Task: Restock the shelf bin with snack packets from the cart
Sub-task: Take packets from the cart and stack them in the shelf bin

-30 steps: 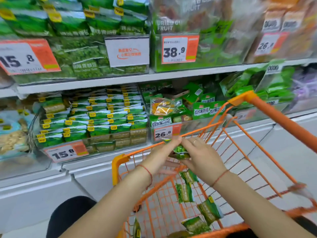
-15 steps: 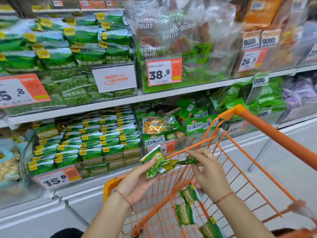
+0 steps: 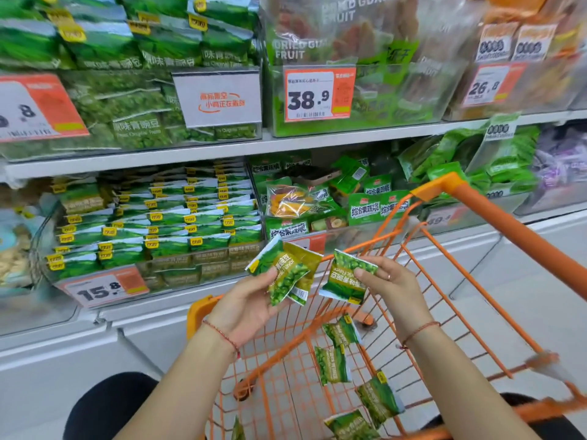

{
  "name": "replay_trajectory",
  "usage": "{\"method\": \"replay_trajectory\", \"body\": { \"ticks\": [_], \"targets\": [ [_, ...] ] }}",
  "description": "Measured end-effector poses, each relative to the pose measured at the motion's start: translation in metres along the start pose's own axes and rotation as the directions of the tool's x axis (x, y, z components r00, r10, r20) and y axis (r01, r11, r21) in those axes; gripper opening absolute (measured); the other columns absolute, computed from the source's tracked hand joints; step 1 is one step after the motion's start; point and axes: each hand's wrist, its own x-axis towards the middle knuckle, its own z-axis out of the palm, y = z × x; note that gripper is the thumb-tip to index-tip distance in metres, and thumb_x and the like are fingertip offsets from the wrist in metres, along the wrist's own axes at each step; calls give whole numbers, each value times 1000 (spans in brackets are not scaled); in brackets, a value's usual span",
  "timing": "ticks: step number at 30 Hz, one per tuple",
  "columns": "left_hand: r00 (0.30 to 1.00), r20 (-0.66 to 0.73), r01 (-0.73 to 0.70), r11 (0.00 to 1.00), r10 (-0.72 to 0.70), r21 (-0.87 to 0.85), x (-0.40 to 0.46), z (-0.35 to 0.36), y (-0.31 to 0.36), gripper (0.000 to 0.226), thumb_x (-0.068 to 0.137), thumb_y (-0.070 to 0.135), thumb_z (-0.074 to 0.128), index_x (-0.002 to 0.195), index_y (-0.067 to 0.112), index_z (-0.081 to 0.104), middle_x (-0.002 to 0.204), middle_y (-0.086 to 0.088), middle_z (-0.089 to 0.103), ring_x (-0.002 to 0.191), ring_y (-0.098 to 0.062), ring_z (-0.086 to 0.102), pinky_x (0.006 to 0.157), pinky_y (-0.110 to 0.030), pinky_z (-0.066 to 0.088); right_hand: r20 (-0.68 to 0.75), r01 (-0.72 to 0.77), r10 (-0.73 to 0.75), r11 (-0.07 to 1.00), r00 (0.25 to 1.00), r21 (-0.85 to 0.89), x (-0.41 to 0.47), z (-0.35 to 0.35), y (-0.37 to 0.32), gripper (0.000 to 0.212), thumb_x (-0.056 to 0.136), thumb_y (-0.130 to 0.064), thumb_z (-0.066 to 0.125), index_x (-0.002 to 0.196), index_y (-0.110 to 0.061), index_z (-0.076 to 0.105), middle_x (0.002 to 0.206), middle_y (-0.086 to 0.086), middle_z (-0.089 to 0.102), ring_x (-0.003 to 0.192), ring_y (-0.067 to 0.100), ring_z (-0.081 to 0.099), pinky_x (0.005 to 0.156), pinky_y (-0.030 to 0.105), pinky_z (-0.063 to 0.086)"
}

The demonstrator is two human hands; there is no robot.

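Above the cart [image 3: 476,198], the hands have parted. The left hand [image 3: 244,303] now grips two packets [image 3: 286,274], the right hand [image 3: 394,281] pinches one packet [image 3: 347,277], ready for the bin [image 3: 104,281].

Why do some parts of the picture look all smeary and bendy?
Head view: the bags on the top shelf and far right are motion-blurred; the cart handle smears at lower right; the wide lens curves the shelf edges; the packets in the left hand and right hand stay readable; lighting is even, with mild glare on clear bags.

Left hand [image 3: 244,308] holds two packets [image 3: 286,273], right hand [image 3: 392,285] one packet [image 3: 347,276], above orange cart [image 3: 514,236].
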Motion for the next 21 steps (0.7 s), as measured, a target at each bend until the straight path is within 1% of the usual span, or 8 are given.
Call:
{"method": "replay_trajectory", "body": {
  "ticks": [3,6,9,12,16,18,20,21],
  "targets": [
    [999,-27,-18,995,21,96,1,1,-2,64,30,31,97,86,8,78,97,-11,72,86,-20,70,74,-31,58,-76,-58,63,996,995,62,1,2,4,13,88,-1,61,96,-12,61,83,2,64,77,13,64,60,16,53],
    [1000,15,-29,990,27,137,0,3,-4,65,34,30,96,90,4,76,101,-15,71,91,-24,69,87,-35,54,-168,-141,161,982,972,126,2,2,5,9,91,-7,59,97,-11,54,105,9,57,88,19,62,70,25,53],
    [997,22,-82,987,80,142,-2,3,-6,64,42,28,94,96,0,74,109,-20,68,99,-29,66,95,-42,48,-127,-224,268,933,955,283,2,0,4,16,91,-2,58,101,-11,50,108,19,58,88,23,63,69,25,56],
    [990,-24,-133,976,139,171,-5,6,-8,33,62,14,80,92,1,75,106,-19,69,97,-29,66,90,-39,52,-3,-319,342,879,940,353,1,0,-1,32,88,8,55,115,-6,49,103,16,63,88,22,65,69,30,56],
    [955,-80,-231,883,287,408,-9,13,-10,20,65,17,79,85,16,78,102,-9,72,97,-22,66,87,-30,52,119,-370,351,860,929,350,-3,11,-7,30,88,12,46,65,-6,48,73,4,60,75,14,58,79,35,55],
    [867,-54,-343,674,495,654,-12,17,-15,25,71,16,81,92,28,75,113,8,67,102,-1,61,85,-12,46,113,-367,352,837,929,407,-6,21,-9,34,89,11,45,64,-12,39,67,3,53,67,10,52,79,37,53],
    [631,203,-437,127,749,890,-13,20,-19,29,76,23,74,104,29,70,120,19,60,105,6,52,90,-5,38,175,-379,336,815,925,439,-6,28,-5,25,89,9,47,72,-9,46,65,1,63,67,9,61,76,34,56],
    [537,395,-452,-141,745,881,-12,21,-21,32,78,24,68,110,23,69,122,16,60,106,-2,49,92,-8,38,219,-389,323,811,921,437,-7,30,-2,16,88,6,49,78,-6,53,72,3,67,70,11,64,73,31,58]
  ]
}}
